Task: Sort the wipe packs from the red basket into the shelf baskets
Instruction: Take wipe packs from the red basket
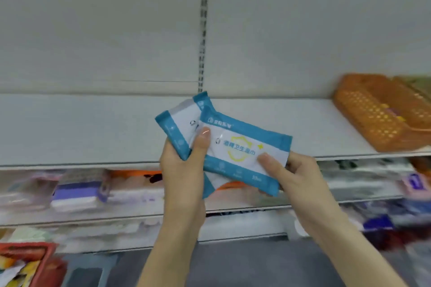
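- The front blue-and-white soft plastic wipe pack [245, 158] read "酒精卫生湿巾" over a yellow shield [231, 155]; its brand band was too blurred to read.
- The left grip [184, 170] clasped a second matching pack [177, 123] behind it, thumb on the front pack.
- The right grip [300, 177] pinched the front pack's lower right corner.
- An orange perforated plastic basket [373, 114] sat up-right of both grips.
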`<state>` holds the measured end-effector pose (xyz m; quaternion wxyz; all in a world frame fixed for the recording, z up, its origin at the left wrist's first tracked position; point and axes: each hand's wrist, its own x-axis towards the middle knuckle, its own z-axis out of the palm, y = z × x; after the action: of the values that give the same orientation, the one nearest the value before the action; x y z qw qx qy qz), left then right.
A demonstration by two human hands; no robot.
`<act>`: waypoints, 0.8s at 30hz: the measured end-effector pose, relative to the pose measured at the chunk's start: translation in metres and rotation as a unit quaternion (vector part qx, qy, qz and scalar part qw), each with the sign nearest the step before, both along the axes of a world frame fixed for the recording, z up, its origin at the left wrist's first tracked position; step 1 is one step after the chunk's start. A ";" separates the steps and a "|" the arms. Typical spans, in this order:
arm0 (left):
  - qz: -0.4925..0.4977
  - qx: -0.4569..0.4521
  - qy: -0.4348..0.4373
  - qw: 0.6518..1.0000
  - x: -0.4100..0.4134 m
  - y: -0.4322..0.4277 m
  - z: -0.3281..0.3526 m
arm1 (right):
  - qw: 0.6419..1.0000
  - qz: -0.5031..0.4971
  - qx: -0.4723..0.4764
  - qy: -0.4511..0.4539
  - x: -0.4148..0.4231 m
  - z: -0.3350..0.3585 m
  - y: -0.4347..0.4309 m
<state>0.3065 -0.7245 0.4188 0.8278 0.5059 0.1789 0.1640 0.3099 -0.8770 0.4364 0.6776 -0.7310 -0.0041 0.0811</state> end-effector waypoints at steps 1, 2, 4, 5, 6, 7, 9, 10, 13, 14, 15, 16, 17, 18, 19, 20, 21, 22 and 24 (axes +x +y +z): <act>-0.040 -0.011 0.001 0.999 0.003 -0.029 0.005 | 0.999 -0.040 0.001 -0.013 -0.004 0.004 -0.030; -0.075 -0.018 0.002 0.997 0.004 -0.057 0.009 | 0.997 -0.071 0.003 -0.024 -0.007 0.008 -0.059; -0.133 -0.018 0.002 0.991 0.005 -0.105 0.016 | 0.993 -0.108 0.017 -0.035 -0.014 0.015 -0.110; -0.161 -0.014 0.002 0.987 0.006 -0.126 0.019 | 0.992 -0.121 0.027 -0.036 -0.016 0.019 -0.133; -0.187 -0.011 0.001 0.982 0.009 -0.146 0.022 | 0.990 -0.133 0.037 -0.034 -0.018 0.021 -0.153; -0.211 -0.006 0.002 0.977 0.012 -0.163 0.024 | 0.988 -0.146 0.043 -0.031 -0.019 0.023 -0.172; -0.244 0.007 0.002 0.970 0.022 -0.196 0.027 | 0.982 -0.177 0.050 -0.029 -0.018 0.023 -0.205; -0.255 0.017 0.001 0.967 0.028 -0.211 0.027 | 0.978 -0.197 0.055 -0.032 -0.015 0.022 -0.220; -0.270 0.038 -0.003 0.962 0.052 -0.260 0.022 | 0.965 -0.251 0.066 -0.033 -0.001 0.015 -0.264; -0.275 0.041 -0.001 0.961 0.061 -0.277 0.019 | 0.961 -0.267 0.069 -0.029 0.005 0.011 -0.279; -0.282 0.041 0.004 0.958 0.070 -0.295 0.014 | 0.957 -0.282 0.068 -0.025 0.013 0.007 -0.295; -0.291 0.039 0.011 0.956 0.080 -0.313 0.010 | 0.953 -0.294 0.064 -0.023 0.022 0.003 -0.312; -0.303 0.034 0.019 0.952 0.091 -0.330 0.005 | 0.951 -0.303 0.059 -0.023 0.032 -0.001 -0.329; -0.318 0.029 0.027 0.947 0.103 -0.346 0.000 | 0.949 -0.309 0.057 -0.020 0.043 -0.005 -0.346; -0.333 0.025 0.036 0.942 0.116 -0.363 -0.004 | 0.947 -0.315 0.060 -0.013 0.055 -0.007 -0.363; -0.345 0.022 0.044 0.937 0.129 -0.378 -0.006 | 0.944 -0.322 0.066 -0.001 0.067 -0.009 -0.379; -0.352 0.022 0.050 0.934 0.142 -0.393 -0.008 | 0.942 -0.327 0.072 0.014 0.079 -0.011 -0.394; -0.352 0.024 0.053 0.934 0.154 -0.408 -0.009 | 0.942 -0.326 0.079 0.031 0.090 -0.011 -0.408; -0.343 0.029 0.054 0.937 0.179 -0.438 -0.007 | 0.945 -0.309 0.093 0.055 0.109 -0.011 -0.435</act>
<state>0.4852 -1.1627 0.4115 0.8077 0.5684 0.0343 -0.1527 0.4187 -1.3117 0.4254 0.7333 -0.6247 0.2521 -0.0926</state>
